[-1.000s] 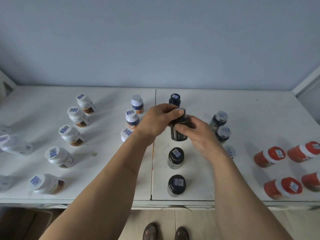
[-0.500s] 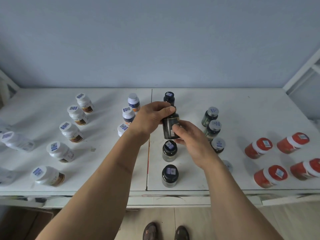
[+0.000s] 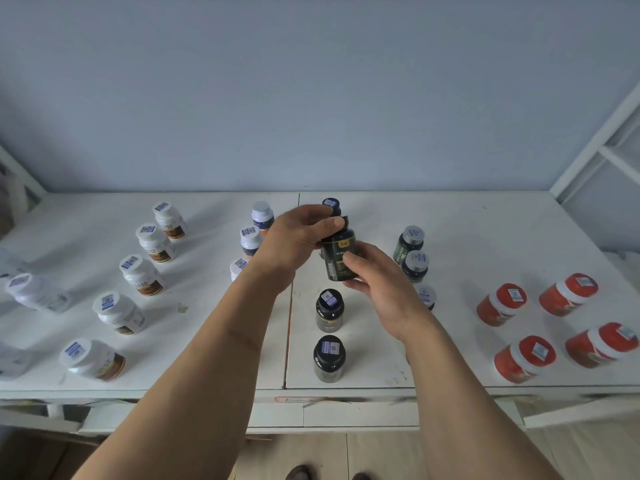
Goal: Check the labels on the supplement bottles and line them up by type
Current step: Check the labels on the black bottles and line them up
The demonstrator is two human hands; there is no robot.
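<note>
At the bottom of the frame two bare forearms reached up from the near edge of the white table (image 3: 467,216), meeting at centre over the seam between its two panels. Nearest in that centre column stood two black-capped bottles (image 3: 329,358), one behind the other, upright and apart, probably a row already begun for this type. Just above them both hands held a dark bottle (image 3: 338,258) clear of the table, upright with its label toward the camera, apparently so it could be read. The right hand (image 3: 377,285) cupped the lower body, its thumb pressed across the label and its fingers wrapped behind. The left hand (image 3: 294,244) came over the top, thumb and fingers closed on the cap, likely to steady or turn it. A gap in the column beneath looked like the slot it belonged in. At left a diagonal line of white bottles (image 3: 140,275) ran toward the upper left; at right red-capped jars (image 3: 502,303) sat grouped, and grey-capped bottles (image 3: 414,261) stood near the right hand. Farthest in the column, one more black cap (image 3: 331,203) showed behind the left hand's fingers.
</note>
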